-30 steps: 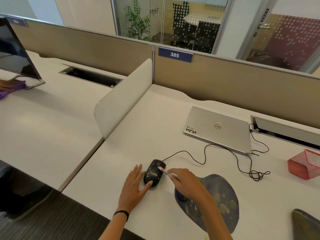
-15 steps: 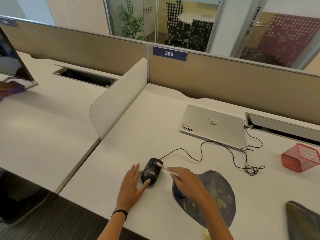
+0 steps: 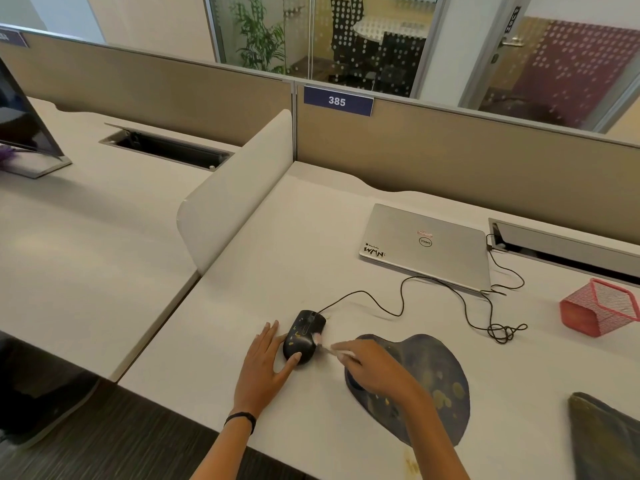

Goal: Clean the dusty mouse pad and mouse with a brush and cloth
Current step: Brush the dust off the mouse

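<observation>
Black wired mouse on desk, at 9 o'clock from mouse pad, just off it. Person's left hand flat at mouse's 8 o'clock, fingers straight and spread, thumb bracing mouse's rear. Person's right hand pinches small brush, bristles on mouse's 3 o'clock flank. Best: short light strokes outward, firm brace so mouse doesn't skid; yellow specks remain.
</observation>
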